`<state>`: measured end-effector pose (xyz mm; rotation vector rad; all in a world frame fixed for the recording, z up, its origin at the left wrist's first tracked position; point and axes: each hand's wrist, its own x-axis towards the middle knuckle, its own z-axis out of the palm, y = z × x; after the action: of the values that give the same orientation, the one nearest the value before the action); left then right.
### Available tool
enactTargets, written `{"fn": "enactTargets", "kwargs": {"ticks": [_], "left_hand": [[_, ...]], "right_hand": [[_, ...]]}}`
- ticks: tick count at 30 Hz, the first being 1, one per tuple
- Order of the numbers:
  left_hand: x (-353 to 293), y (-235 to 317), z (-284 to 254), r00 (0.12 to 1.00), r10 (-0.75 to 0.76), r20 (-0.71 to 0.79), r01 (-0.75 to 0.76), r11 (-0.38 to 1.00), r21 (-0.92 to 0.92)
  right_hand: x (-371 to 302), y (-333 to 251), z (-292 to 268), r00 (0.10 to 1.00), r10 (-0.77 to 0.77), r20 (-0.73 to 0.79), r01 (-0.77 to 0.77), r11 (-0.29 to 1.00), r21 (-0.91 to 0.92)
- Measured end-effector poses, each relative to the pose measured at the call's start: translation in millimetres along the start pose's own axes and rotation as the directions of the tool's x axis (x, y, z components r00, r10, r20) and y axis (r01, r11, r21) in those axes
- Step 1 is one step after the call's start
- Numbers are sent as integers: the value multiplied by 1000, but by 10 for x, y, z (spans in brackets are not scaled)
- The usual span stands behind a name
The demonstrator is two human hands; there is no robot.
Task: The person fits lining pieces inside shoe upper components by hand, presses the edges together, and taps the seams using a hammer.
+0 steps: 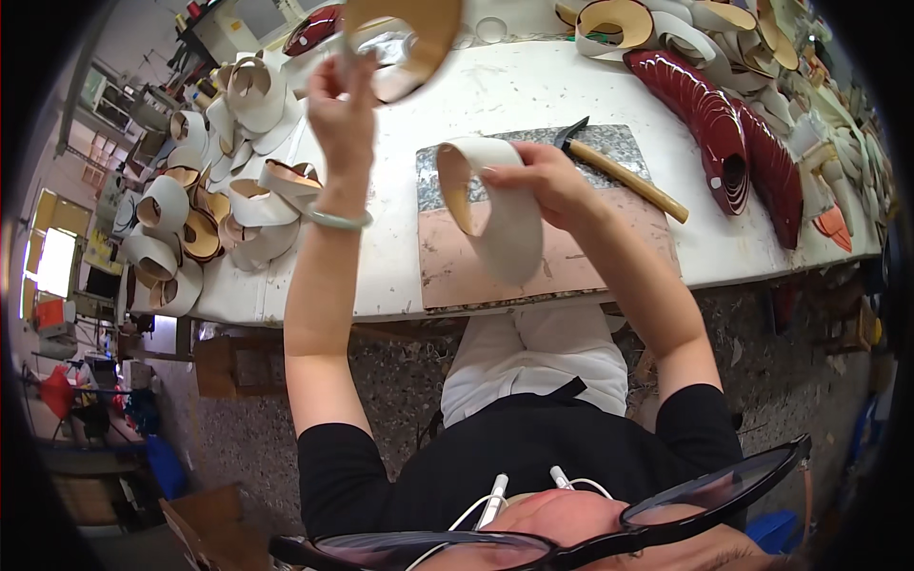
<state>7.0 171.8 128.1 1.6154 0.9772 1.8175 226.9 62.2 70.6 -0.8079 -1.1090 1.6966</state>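
My right hand grips a white shoe upper with a tan lining, thumb on its outside, above the work board. Raised toward the far left of the table, my left hand is closed on a second shoe upper, whose tan side faces me; it is slightly blurred and cut off by the top of the picture. Beneath my right hand lies a board, pinkish in its near part and speckled grey in its far part. A hammer with a wooden handle rests across the board's right side.
Many white shoe uppers are heaped along the table's left side. More uppers pile up at the far right. Dark red glossy nested pieces lie in long curved stacks on the right. The white table's front edge runs before my lap.
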Motion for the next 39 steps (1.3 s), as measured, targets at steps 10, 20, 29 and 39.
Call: {"fn": "enactTargets", "kwargs": {"ticks": [10, 20, 29, 39], "left_hand": [[-390, -1171, -625, 905, -259, 338, -274, 253, 928], [-1789, 77, 44, 694, -304, 652, 59, 928, 369], [-2338, 100, 305, 934, -31, 355, -41, 980, 192], [-1959, 273, 620, 943, 236, 236, -323, 821, 470]], "right_hand": [[-1162, -307, 124, 867, -498, 25, 225, 345, -911], [-835, 1009, 195, 834, -518, 189, 305, 147, -941], [-937, 981, 231, 933, -253, -254, 192, 951, -244], [-861, 692, 71, 910, -402, -103, 104, 461, -881]]}}
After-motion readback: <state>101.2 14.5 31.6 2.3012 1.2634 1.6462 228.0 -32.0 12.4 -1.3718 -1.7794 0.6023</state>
